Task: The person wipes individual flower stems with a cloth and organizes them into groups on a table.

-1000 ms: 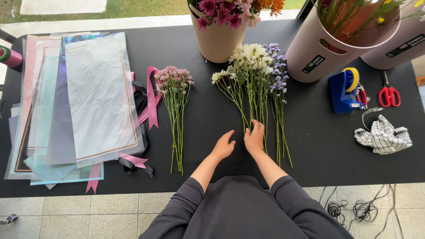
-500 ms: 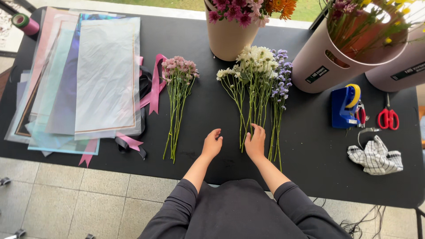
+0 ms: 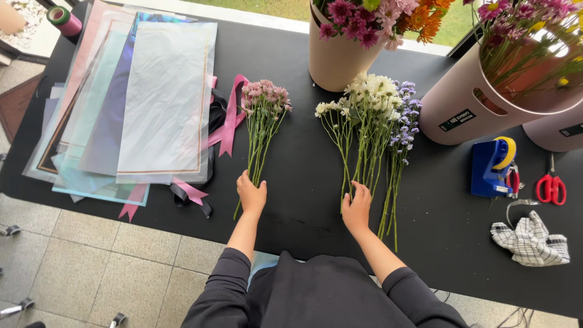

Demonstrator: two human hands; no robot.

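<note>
One stack of translucent pastel wrapping sheets [image 3: 130, 103] is lying at the left of the black bench [image 3: 297, 182], with pink and black ribbons [image 3: 228, 118] trailing from under its right edge. Next to it, one bunch of pink small-headed flowers with long green stems [image 3: 262, 130] is lying with its long axis running from far to near, heads away from the person. The left hand [image 3: 251, 195] is resting on its stem ends, fingers curled around them. To the right, one bunch of white flowers [image 3: 362, 124] and one bunch of purple flowers [image 3: 402, 143] are lying parallel, side by side and touching. The right hand [image 3: 356, 208] is lying on the white bunch's stem ends, fingers flat and spread. Each hand is nearer its own bunch. Three pale cylindrical flower buckets [image 3: 452, 103], one blue tape dispenser [image 3: 493, 167], one pair of red scissors [image 3: 551, 188] and one checked cloth [image 3: 531, 240] are occupying the right.
</note>
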